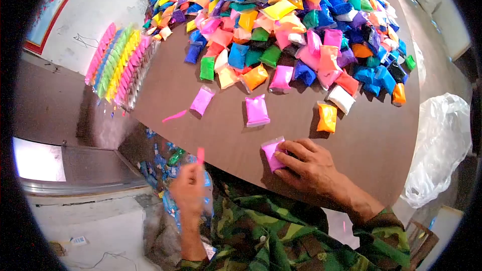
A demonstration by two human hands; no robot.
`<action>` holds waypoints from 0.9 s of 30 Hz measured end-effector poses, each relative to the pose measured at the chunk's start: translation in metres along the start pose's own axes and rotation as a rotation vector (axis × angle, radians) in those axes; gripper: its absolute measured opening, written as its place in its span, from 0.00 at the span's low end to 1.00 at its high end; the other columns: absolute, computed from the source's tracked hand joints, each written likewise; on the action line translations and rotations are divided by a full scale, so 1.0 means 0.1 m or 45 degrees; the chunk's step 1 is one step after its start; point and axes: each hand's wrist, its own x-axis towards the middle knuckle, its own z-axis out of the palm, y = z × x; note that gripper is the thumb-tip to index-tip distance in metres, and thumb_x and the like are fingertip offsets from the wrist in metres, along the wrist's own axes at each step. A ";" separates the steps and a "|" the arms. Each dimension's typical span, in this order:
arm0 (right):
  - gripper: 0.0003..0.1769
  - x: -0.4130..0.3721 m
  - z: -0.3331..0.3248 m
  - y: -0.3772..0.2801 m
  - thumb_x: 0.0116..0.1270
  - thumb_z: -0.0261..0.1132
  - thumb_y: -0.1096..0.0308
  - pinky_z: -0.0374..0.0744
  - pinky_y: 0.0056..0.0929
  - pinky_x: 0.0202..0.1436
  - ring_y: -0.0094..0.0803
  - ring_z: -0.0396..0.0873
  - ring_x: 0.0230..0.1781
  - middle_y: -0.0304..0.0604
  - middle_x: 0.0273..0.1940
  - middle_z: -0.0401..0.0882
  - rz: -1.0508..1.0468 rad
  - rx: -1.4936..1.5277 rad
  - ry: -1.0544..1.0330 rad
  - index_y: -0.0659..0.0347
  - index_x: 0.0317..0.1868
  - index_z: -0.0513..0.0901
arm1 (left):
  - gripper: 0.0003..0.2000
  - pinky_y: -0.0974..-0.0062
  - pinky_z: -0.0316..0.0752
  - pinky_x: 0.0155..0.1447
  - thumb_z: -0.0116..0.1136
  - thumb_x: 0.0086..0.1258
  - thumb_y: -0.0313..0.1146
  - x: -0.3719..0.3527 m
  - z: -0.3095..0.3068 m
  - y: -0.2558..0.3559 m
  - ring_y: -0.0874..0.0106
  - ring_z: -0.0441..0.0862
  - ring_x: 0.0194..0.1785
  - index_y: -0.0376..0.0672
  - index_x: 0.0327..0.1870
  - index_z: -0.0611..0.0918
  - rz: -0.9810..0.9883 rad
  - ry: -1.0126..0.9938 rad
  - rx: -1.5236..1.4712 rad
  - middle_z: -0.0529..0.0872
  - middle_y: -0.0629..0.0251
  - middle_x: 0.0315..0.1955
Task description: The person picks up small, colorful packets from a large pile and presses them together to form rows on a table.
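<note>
From the head camera: near edge of the brown table (201,130), with the right hand (306,168) pressed down there, fingertips closed on a pink packet (272,153) lying flat just left of the knuckles. Lower and to the left, off the table, the left hand (188,190) clenched around a thin pink strip (201,155) held upright. Farther in, a second pink packet (257,110) and an orange packet (327,118) lying loose, apart from the heap of coloured packets (301,20) at the far side. Far left, rows of strips (118,62); right, a white plastic bag (442,145).
</note>
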 end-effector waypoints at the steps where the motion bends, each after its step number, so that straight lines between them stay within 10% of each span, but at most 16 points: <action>1: 0.20 0.01 -0.02 -0.01 0.63 0.78 0.63 0.86 0.43 0.53 0.46 0.85 0.52 0.46 0.57 0.85 -0.001 0.012 -0.007 0.58 0.54 0.88 | 0.07 0.69 0.81 0.35 0.69 0.77 0.34 -0.09 0.12 0.22 0.71 0.88 0.30 0.41 0.47 0.89 0.077 -0.090 -0.041 0.92 0.62 0.30; 5: 0.19 -0.01 -0.07 -0.01 0.63 0.78 0.64 0.86 0.43 0.52 0.46 0.85 0.50 0.46 0.55 0.86 -0.006 0.027 -0.034 0.58 0.54 0.88 | 0.04 0.56 0.82 0.34 0.71 0.72 0.30 -0.27 0.67 0.70 0.53 0.91 0.31 0.44 0.41 0.87 0.524 -0.243 -0.272 0.89 0.54 0.28; 27: 0.15 -0.04 -0.04 -0.03 0.63 0.77 0.66 0.85 0.39 0.42 0.42 0.83 0.43 0.43 0.46 0.84 0.068 -0.002 -0.016 0.57 0.50 0.89 | 0.03 0.57 0.83 0.33 0.69 0.73 0.30 -0.28 0.62 0.71 0.51 0.89 0.30 0.44 0.39 0.85 0.503 -0.324 -0.150 0.89 0.52 0.27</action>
